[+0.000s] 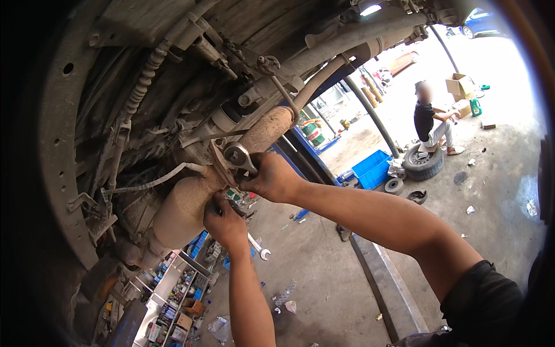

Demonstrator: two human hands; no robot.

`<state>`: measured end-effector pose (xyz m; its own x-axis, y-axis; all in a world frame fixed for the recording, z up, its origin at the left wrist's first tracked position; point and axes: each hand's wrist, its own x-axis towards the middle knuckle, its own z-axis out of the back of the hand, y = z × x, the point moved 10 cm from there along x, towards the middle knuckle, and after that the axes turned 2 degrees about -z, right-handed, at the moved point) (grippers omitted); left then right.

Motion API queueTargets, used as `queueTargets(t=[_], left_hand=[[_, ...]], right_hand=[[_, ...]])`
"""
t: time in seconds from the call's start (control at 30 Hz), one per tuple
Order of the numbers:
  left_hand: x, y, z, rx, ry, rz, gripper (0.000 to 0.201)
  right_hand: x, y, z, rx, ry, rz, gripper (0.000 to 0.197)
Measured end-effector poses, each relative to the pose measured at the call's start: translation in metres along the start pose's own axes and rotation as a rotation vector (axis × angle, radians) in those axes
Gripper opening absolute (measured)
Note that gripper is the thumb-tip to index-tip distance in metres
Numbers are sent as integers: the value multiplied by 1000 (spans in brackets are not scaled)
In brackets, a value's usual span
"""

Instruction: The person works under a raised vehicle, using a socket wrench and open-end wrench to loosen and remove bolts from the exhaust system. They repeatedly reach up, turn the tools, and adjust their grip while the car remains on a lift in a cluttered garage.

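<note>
Under the car, the right fingers [254, 183] curl around a wrench [247, 163].

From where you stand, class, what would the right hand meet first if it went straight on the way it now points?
Probably the rusty exhaust flange, just ahead of the right hand and the wrench it holds; exact depth is hard to judge.

Wrench [245, 162] seemingly on exhaust flange [221, 166], second wrench [256, 244] below, crate [370, 170] left of tire [424, 168]
</note>
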<state>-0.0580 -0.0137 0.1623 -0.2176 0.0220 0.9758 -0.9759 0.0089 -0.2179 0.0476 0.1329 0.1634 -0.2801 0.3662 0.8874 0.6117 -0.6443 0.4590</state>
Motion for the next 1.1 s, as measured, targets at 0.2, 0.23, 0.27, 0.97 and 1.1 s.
queueTargets(t=[0.2,0.23,0.27,0.97,1.1], left_hand=[[-35,41,4,-175,42,364,32],[-43,38,4,-185,43,389,32],[-54,39,1,-206,71,475,31],[-305,81,49,-607,48,1160,31],[-343,59,52,-604,167,1223,33]], right_hand=[[-1,-8,2,38,-29,-20,37],[-1,-8,3,71,-30,-20,37],[1,-8,1,78,-4,-15,35],[-131,-59,-18,615,312,-678,14],[-278,-80,-33,275,649,-907,20]])
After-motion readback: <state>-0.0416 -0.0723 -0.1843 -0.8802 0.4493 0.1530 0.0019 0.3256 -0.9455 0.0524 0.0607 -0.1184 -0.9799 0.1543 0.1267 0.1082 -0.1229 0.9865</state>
